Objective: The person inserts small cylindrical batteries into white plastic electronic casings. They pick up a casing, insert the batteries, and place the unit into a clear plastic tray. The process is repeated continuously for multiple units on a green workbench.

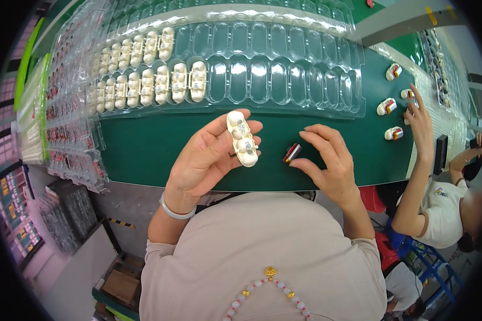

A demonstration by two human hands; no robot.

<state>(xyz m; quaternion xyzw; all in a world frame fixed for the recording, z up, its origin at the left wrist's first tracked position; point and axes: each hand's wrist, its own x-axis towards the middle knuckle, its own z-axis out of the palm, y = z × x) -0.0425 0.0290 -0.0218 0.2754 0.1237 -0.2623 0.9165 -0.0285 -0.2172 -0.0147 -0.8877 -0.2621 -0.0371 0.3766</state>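
My left hand point(204, 152) grips a cream plastic shell point(242, 140), long and rounded, with grey round spots along its face. The thumb presses one side, and the fingers curl behind it. A small silver, black and red cylindrical part point(292, 153) lies on the green table point(160, 144). Around its right side is my right hand point(331, 160), thumb and fingers apart; the thumb tip is close to the part, and I cannot tell if they touch. Beyond both hands, a clear blister tray point(284, 109) holds two rows of similar cream shells point(198, 81) in its left half.
At the right, a co-worker's hand point(420, 120) is among several small white parts with red and yellow bits point(386, 106). Stacked clear trays point(75, 96) stand at the left. A grey metal bar point(407, 24) crosses the upper right. The table's near edge runs beside my body.
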